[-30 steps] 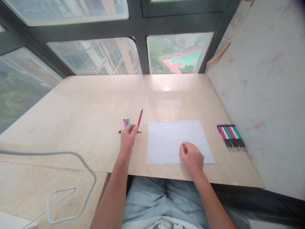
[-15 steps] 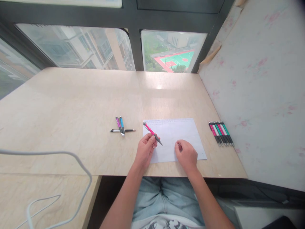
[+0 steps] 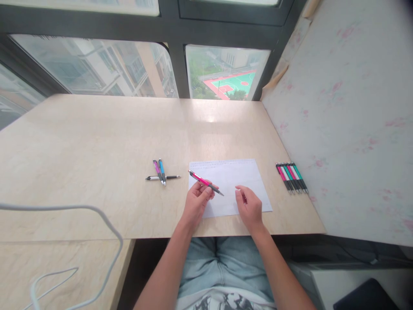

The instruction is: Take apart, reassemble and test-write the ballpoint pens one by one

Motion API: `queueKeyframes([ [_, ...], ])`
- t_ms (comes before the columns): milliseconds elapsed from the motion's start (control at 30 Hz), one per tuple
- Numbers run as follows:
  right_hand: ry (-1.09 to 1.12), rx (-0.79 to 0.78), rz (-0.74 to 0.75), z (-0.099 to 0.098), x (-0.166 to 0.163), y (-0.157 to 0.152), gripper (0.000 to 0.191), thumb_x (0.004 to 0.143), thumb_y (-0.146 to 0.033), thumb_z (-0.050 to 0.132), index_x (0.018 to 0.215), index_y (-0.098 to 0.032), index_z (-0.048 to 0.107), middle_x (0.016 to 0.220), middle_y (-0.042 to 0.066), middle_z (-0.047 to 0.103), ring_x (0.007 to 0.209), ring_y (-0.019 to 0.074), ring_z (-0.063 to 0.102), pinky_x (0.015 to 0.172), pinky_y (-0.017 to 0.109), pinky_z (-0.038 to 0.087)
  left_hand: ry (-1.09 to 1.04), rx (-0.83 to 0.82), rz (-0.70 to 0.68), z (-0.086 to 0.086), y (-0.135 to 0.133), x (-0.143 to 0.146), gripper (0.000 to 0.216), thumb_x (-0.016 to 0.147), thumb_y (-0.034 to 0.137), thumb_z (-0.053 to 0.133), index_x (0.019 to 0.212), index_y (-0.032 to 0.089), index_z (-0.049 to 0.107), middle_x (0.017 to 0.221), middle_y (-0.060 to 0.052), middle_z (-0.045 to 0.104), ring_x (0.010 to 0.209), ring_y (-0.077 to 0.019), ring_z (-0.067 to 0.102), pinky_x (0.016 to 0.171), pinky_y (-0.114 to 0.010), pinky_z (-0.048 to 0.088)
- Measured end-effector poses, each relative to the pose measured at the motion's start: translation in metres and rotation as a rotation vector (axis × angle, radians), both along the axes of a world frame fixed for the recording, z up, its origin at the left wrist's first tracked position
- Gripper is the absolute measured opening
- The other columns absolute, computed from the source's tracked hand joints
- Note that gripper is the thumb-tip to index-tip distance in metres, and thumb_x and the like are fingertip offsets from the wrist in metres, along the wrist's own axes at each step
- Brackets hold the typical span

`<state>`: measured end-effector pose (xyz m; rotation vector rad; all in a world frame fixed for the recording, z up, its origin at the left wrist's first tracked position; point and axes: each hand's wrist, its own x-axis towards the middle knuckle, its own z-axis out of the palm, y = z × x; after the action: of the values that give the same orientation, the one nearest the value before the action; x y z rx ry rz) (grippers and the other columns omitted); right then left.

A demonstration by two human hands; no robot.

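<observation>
My left hand [image 3: 195, 201] pinches a pink ballpoint pen [image 3: 200, 179] with a dark grip between thumb and fingers. The pen's tip points right and toward me, over a white sheet of paper [image 3: 226, 172] that has lines of small handwriting along its top. Above the right part of the sheet, my right hand [image 3: 250, 208] holds nothing; its fingers are loosely curled, with a gap between thumb and forefinger. Left of the paper, a purple pen [image 3: 158, 171] and a blue pen [image 3: 162, 169] lie across a black-and-white pen [image 3: 173, 177].
A row of several pens [image 3: 291, 177] in pink, white and green lies by the papered wall [image 3: 348, 142] on the right. A pale cable [image 3: 109, 226] loops over the left of the table [image 3: 97, 142]. Windows [image 3: 226, 71] stand behind the table.
The pink pen has turned in my left hand and lies flatter, its tip further right. My right hand's forefinger has lifted away from the thumb. The view has shifted slightly.
</observation>
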<state>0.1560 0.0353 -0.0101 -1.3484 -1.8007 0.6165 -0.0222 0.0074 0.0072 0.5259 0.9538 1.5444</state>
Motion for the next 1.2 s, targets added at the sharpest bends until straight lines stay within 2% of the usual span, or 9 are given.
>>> queueKeyframes([
  [133,0.355,-0.19,0.147,0.016,-0.014,-0.011,0.031,0.096,-0.038,0.043,0.112,-0.019,0.061,0.074,0.001,0.063,0.061,0.014,0.056,0.06,0.028,0.047,0.106,0.031,-0.06,0.004,-0.002,0.003,0.019,0.073,0.022,0.078,0.087,0.017,0.067,0.088,-0.007,0.072,0.072,-0.0133,0.058,0.069,-0.027,0.043],
  [300,0.623,-0.436,0.11,0.028,-0.025,-0.014,0.021,0.085,-0.038,0.063,0.096,-0.019,0.065,0.068,-0.001,0.062,0.057,0.0127,0.055,0.053,0.026,0.044,0.276,0.047,-0.082,0.009,-0.005,0.008,0.018,0.072,0.026,0.078,0.085,0.016,0.07,0.087,-0.007,0.07,0.08,-0.0165,0.061,0.075,-0.029,0.046],
  [467,0.931,-0.584,0.075,0.029,-0.014,-0.01,0.019,0.08,-0.036,0.07,0.088,-0.019,0.066,0.059,-0.004,0.055,0.052,0.0091,0.045,0.048,0.022,0.035,0.1,-0.006,-0.028,0.007,-0.012,0.014,0.031,0.079,0.036,0.072,0.1,0.015,0.071,0.077,-0.006,0.069,0.071,-0.0144,0.06,0.068,-0.028,0.045],
  [567,1.085,-0.654,0.072,0.031,-0.011,-0.011,0.02,0.078,-0.035,0.073,0.089,-0.02,0.066,0.061,-0.004,0.053,0.053,0.008,0.044,0.048,0.021,0.034,0.054,-0.025,0.007,0.006,-0.014,0.023,0.03,0.081,0.037,0.07,0.099,0.014,0.071,0.076,-0.007,0.069,0.071,-0.014,0.06,0.067,-0.027,0.045],
  [667,1.217,-0.699,0.06,0.035,-0.017,-0.014,0.027,0.083,-0.043,0.068,0.096,-0.02,0.067,0.062,-0.004,0.05,0.053,0.0077,0.043,0.047,0.02,0.032,0.043,-0.044,0.04,0.006,-0.015,0.037,0.028,0.082,0.038,0.069,0.097,0.014,0.072,0.077,-0.007,0.07,0.07,-0.0143,0.061,0.068,-0.028,0.046],
  [733,1.266,-0.743,0.049,0.036,-0.024,-0.016,0.033,0.085,-0.05,0.063,0.098,-0.019,0.068,0.06,-0.005,0.047,0.051,0.0076,0.04,0.045,0.021,0.031,0.077,-0.044,0.041,0.007,-0.018,0.045,0.026,0.082,0.037,0.069,0.097,0.015,0.072,0.079,-0.007,0.071,0.072,-0.015,0.061,0.071,-0.029,0.047],
  [867,1.279,-0.779,-0.065,0.035,-0.033,-0.02,0.04,0.084,-0.058,0.061,0.083,-0.018,0.066,0.055,-0.006,0.043,0.048,0.0083,0.039,0.045,0.022,0.032,0.264,-0.027,0.032,0.014,-0.027,0.051,0.024,0.083,0.035,0.068,0.099,0.018,0.073,0.082,-0.007,0.071,0.075,-0.0182,0.062,0.075,-0.032,0.048],
  [1000,1.207,-0.79,-0.172,0.03,-0.031,-0.022,0.044,0.082,-0.06,0.061,0.067,-0.019,0.056,0.053,-0.005,0.042,0.045,0.0083,0.037,0.04,0.022,0.023,0.475,0.064,0.02,0.026,-0.035,0.047,0.02,0.082,0.031,0.069,0.098,0.021,0.076,0.09,-0.01,0.071,0.086,-0.0228,0.063,0.082,-0.035,0.046],
  [1200,1.104,-0.861,0.003,0.031,-0.018,-0.02,0.054,0.081,-0.059,0.063,0.053,-0.021,0.037,0.046,-0.009,0.026,0.042,0.0061,0.022,0.041,0.023,0.016,0.578,0.191,-0.089,0.035,-0.035,0.041,0.023,0.083,0.024,0.066,0.105,0.024,0.075,0.098,-0.012,0.071,0.092,-0.0249,0.062,0.084,-0.037,0.046],
])
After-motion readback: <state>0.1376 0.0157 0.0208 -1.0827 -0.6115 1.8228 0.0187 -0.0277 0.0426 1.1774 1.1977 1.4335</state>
